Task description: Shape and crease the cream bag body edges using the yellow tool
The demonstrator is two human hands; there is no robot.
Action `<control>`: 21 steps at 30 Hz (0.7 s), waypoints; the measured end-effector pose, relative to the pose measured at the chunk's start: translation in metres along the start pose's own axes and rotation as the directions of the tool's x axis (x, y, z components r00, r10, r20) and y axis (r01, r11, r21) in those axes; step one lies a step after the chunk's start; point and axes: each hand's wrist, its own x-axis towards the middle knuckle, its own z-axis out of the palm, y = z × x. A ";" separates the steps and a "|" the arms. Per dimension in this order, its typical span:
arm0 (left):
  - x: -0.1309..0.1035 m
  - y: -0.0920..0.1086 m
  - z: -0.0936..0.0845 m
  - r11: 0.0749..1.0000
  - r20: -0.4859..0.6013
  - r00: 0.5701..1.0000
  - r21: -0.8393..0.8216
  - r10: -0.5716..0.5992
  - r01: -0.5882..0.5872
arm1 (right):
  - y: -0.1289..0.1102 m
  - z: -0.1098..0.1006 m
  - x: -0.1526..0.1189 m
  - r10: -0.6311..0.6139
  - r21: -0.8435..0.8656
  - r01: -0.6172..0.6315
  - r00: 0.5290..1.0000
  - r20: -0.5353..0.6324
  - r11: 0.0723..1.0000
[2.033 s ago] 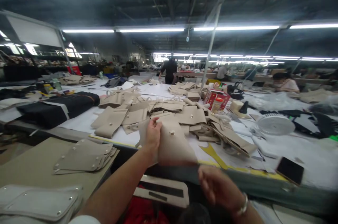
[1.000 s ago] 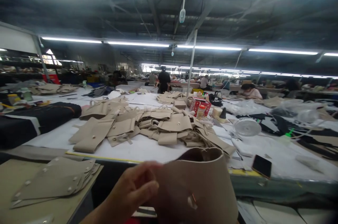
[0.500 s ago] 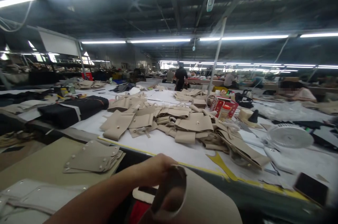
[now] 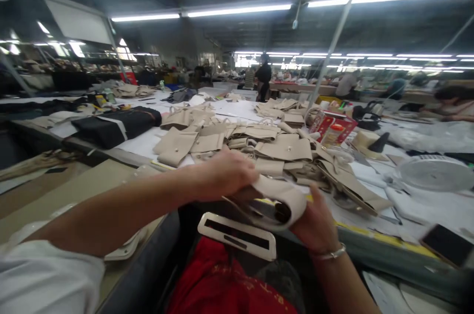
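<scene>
Between my hands is a beige leather-like piece, bent round into a loop with its hollow inside facing me. My left hand grips its left end, fingers closed over the edge. At the loop's right side, my right hand holds the curved part, its thumb up and the other fingers partly hidden; a bracelet is on that wrist. Just beyond my hands, a pile of similar beige pieces, some with metal snaps, lies on the white table. Below the held piece is a pale rounded frame with a dark slot.
A black wrapped bundle lies at the left. To the right are a red box, a clear round lid and a dark phone. Yellow tape runs along the table edge. A person stands far back.
My left hand has risen with the beige piece, nearer the pile. My right hand has come into view holding the loop's right side. The view has tilted downward.
</scene>
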 end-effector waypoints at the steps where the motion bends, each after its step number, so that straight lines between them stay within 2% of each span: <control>1: 0.000 0.007 0.006 0.995 0.021 0.997 0.067 0.077 -0.078 | -0.006 -0.002 0.003 0.043 0.009 -0.043 0.999 -0.005 0.999; 3: 0.000 0.014 0.025 0.975 -0.009 0.987 0.154 0.162 -0.159 | -0.014 -0.009 0.010 0.103 -0.021 -0.104 0.993 -0.065 0.994; 5: -0.003 0.010 0.050 0.984 -0.093 0.990 0.156 0.105 -0.089 | -0.017 -0.015 0.016 0.122 -0.059 -0.132 0.981 -0.149 0.989; 7: -0.011 0.000 0.080 0.995 -0.173 0.982 0.043 -0.081 0.090 | -0.017 -0.019 0.018 0.069 -0.063 -0.086 0.970 -0.235 0.994; 9: -0.020 -0.010 0.116 0.936 -0.195 0.922 -0.182 -0.334 0.301 | -0.016 -0.018 0.015 -0.026 -0.050 0.011 0.954 -0.300 0.999; 10: -0.024 -0.015 0.134 0.860 -0.171 0.870 -0.325 -0.463 0.394 | -0.014 -0.015 0.013 -0.074 -0.049 0.062 0.948 -0.310 0.997; 12: -0.032 -0.022 0.168 0.582 -0.027 0.720 -0.610 -0.694 0.538 | -0.007 -0.004 0.007 -0.132 -0.076 0.115 0.955 -0.267 0.990; 14: -0.039 -0.027 0.194 0.313 0.131 0.602 -0.756 -0.788 0.575 | 0.000 0.008 0.002 -0.131 -0.132 0.108 0.975 -0.180 0.985; 15: -0.043 -0.030 0.204 0.223 0.190 0.567 -0.785 -0.802 0.578 | 0.003 0.013 -0.001 -0.128 -0.157 0.105 0.981 -0.146 0.982; 18: -0.058 -0.038 0.218 0.071 0.314 0.540 -0.815 -0.781 0.575 | 0.003 0.018 -0.008 -0.188 -0.195 0.160 0.973 -0.136 0.968; 19: -0.062 -0.041 0.219 0.022 0.355 0.548 -0.825 -0.757 0.564 | 0.001 0.016 -0.009 -0.228 -0.199 0.196 0.962 -0.152 0.960; 21: -0.068 -0.043 0.216 -0.055 0.417 0.591 -0.845 -0.690 0.532 | -0.007 0.008 -0.011 -0.303 -0.186 0.268 0.933 -0.195 0.945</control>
